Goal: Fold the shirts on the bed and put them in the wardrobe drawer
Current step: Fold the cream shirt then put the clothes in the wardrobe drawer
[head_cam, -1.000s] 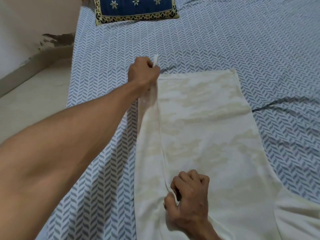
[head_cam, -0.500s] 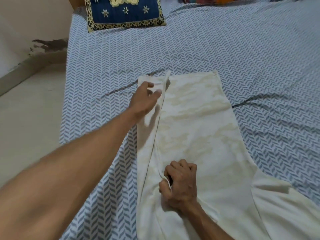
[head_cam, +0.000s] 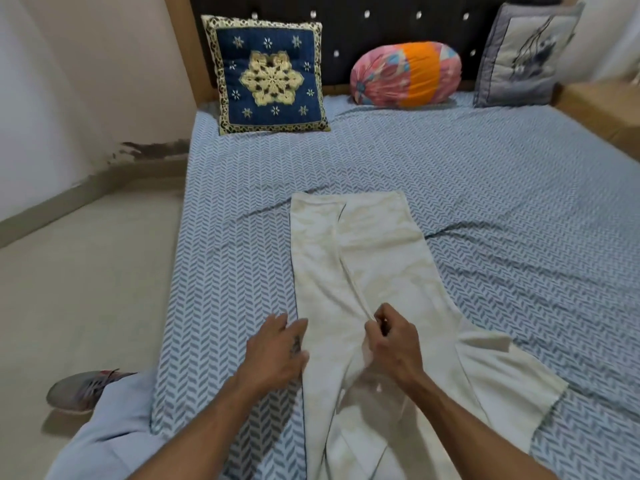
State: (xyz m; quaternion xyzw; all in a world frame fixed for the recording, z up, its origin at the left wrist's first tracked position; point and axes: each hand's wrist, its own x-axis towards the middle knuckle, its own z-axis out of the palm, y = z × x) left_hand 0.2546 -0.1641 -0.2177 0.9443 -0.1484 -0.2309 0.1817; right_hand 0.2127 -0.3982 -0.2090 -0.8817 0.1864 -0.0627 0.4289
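- Cream shirt (head_cam: 374,271) lies lengthwise on the bed (head_cam: 502,202), its left side folded over.
- Left hand (head_cam: 277,348) rests flat on its left edge, fingers straight.
- Right hand (head_cam: 391,337) pinches the fold.

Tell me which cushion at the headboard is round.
The pink-and-orange cushion in the middle; the blue cushion and the grey cushion are flat squares.

**Cream shirt half-folded on the bed**

The shirt (head_cam: 377,271) is off-white with faint cream mottling, lying flat and lengthwise on the bed (head_cam: 485,188), nearer the bed's left edge than its right. Its left side is folded over toward the middle, leaving a long fold edge. A short sleeve spreads out toward the bed's right side.
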